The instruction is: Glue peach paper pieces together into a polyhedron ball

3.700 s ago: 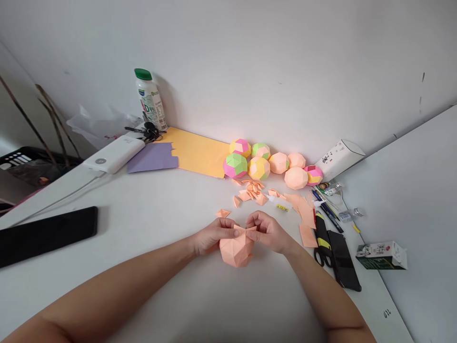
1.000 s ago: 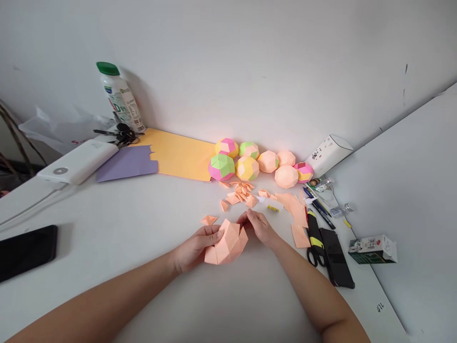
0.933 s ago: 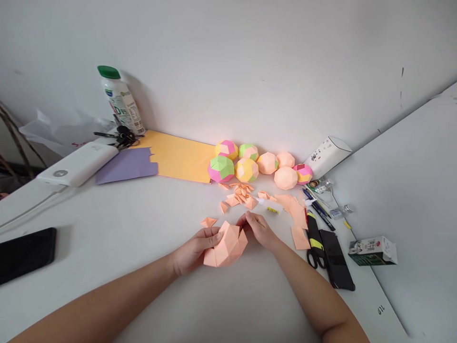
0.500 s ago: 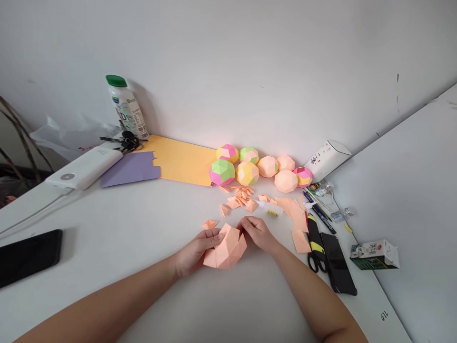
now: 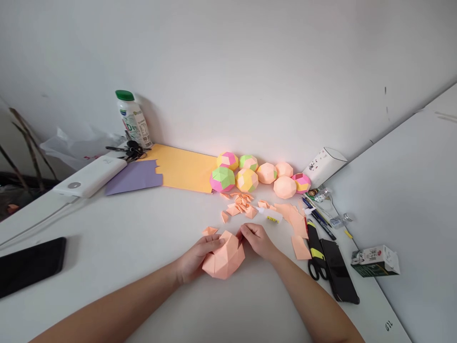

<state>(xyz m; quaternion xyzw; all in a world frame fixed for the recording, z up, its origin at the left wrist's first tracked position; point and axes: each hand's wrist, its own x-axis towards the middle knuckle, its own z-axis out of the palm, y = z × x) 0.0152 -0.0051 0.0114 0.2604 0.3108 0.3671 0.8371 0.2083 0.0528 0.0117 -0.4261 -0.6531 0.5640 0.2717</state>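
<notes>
A peach faceted paper ball (image 5: 225, 257), part-built with an open top, rests on the white table between my hands. My left hand (image 5: 195, 257) cups its left side, fingers curled over the upper rim. My right hand (image 5: 257, 239) pinches the rim at the upper right with closed fingers. One folded peach unit (image 5: 210, 231) lies just behind my left hand. A heap of folded peach units (image 5: 242, 205) lies further back, and flat peach paper squares (image 5: 297, 224) sit to the right.
Several finished paper balls (image 5: 248, 174) line the wall. Scissors (image 5: 315, 252), a black phone (image 5: 339, 277), pens (image 5: 319, 213) and a small carton (image 5: 374, 261) lie right. Orange sheet (image 5: 182, 166), purple sheet (image 5: 137, 176), power bank (image 5: 91, 176), keys, bottle (image 5: 133, 119) stand left; another black phone (image 5: 30, 264) near left.
Both hands have kept hold of the peach ball and turned it slightly. The view has drifted, so everything sits a little lower in the picture.
</notes>
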